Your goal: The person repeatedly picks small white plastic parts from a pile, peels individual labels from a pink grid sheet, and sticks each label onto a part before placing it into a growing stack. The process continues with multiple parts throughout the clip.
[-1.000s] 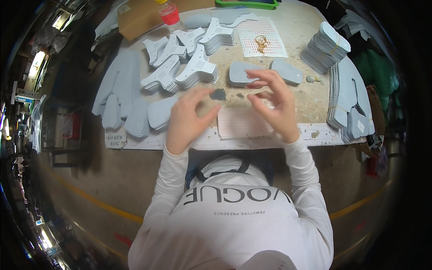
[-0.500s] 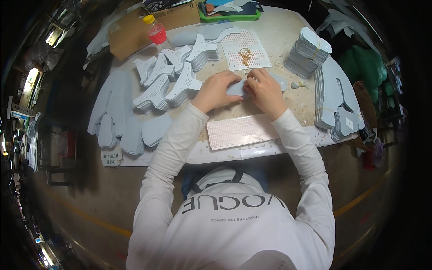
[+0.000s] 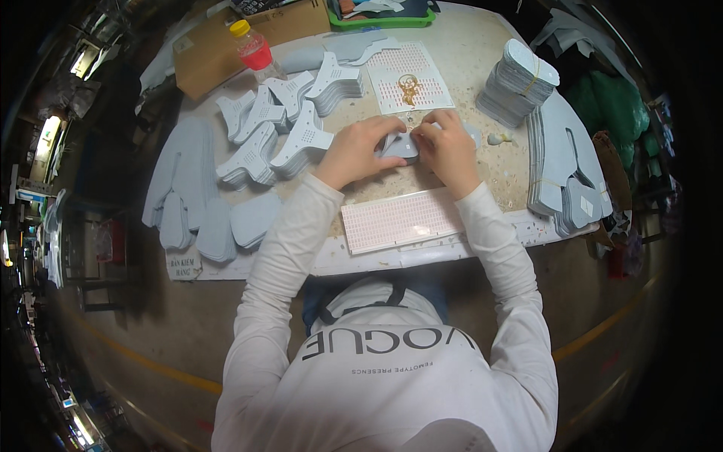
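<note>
A small stack of light grey flat cut pieces (image 3: 401,148) lies on the table between my hands, with a tiny white sticker (image 3: 409,147) on its top. My left hand (image 3: 357,152) is closed round the left end of the stack, thumb at the near edge and fingers at the far edge. My right hand (image 3: 449,151) has its fingertips pinched at the stack's right side; its fingers hide that part. Close in front of my hands lies a sheet of small pink-printed stickers (image 3: 403,220).
Y-shaped grey stacks (image 3: 305,139) and long flat pieces (image 3: 199,166) cover the left side. A yellow-capped bottle (image 3: 254,53), cardboard box (image 3: 203,62) and green tray (image 3: 384,20) stand behind. Rubber bands (image 3: 409,90) lie on a second sheet. Banded stacks (image 3: 516,87) stand at right.
My right hand has drawn slightly right, off the top of the stack. The stack's top and its white sticker now show between my hands.
</note>
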Demonstrator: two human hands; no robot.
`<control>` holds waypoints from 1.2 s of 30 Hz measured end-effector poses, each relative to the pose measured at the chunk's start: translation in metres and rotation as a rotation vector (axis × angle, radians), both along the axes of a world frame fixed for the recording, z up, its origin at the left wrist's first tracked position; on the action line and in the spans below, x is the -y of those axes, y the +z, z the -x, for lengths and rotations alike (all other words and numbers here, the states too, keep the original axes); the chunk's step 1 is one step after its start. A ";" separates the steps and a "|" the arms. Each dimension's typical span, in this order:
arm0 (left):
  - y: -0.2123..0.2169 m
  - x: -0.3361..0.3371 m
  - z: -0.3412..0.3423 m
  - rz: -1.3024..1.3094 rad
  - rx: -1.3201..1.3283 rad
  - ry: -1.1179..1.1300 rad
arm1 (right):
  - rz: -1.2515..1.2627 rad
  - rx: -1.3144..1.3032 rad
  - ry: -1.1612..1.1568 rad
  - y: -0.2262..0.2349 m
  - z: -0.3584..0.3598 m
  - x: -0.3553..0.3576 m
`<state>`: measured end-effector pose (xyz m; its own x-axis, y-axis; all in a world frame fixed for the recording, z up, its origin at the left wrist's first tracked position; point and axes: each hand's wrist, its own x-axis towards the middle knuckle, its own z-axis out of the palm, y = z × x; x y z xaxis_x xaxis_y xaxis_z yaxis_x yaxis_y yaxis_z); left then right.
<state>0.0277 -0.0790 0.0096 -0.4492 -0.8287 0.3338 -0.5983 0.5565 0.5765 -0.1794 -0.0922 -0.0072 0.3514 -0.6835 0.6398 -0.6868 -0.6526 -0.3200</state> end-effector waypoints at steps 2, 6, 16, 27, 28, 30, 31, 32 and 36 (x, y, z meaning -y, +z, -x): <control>0.001 0.003 -0.001 -0.062 0.010 0.026 | -0.033 0.051 -0.090 0.004 0.003 0.001; -0.005 0.005 0.001 0.088 -0.015 0.024 | -0.259 0.184 0.154 0.007 0.001 -0.009; -0.002 0.004 0.001 -0.033 -0.053 0.055 | -0.273 0.250 0.018 0.002 0.001 -0.002; -0.006 0.003 0.001 0.051 -0.005 0.051 | -0.351 0.400 0.141 -0.001 0.000 0.001; -0.005 0.003 0.002 0.022 0.034 0.090 | -0.437 0.435 0.194 0.000 -0.001 -0.003; -0.006 -0.001 0.005 0.084 0.031 0.078 | -0.432 0.382 0.299 0.000 -0.006 -0.007; -0.006 -0.002 0.005 0.104 0.034 0.072 | -0.392 0.309 0.253 0.000 -0.009 -0.008; -0.006 -0.002 0.006 0.121 0.039 0.068 | -0.350 0.248 0.221 0.000 -0.011 -0.008; -0.005 -0.001 0.003 0.109 0.035 0.038 | -0.252 0.270 0.108 0.001 -0.009 -0.002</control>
<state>0.0246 -0.0778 0.0046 -0.4309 -0.8051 0.4075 -0.6389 0.5911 0.4923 -0.1704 -0.0907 -0.0059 0.2718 -0.7996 0.5355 -0.4877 -0.5942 -0.6396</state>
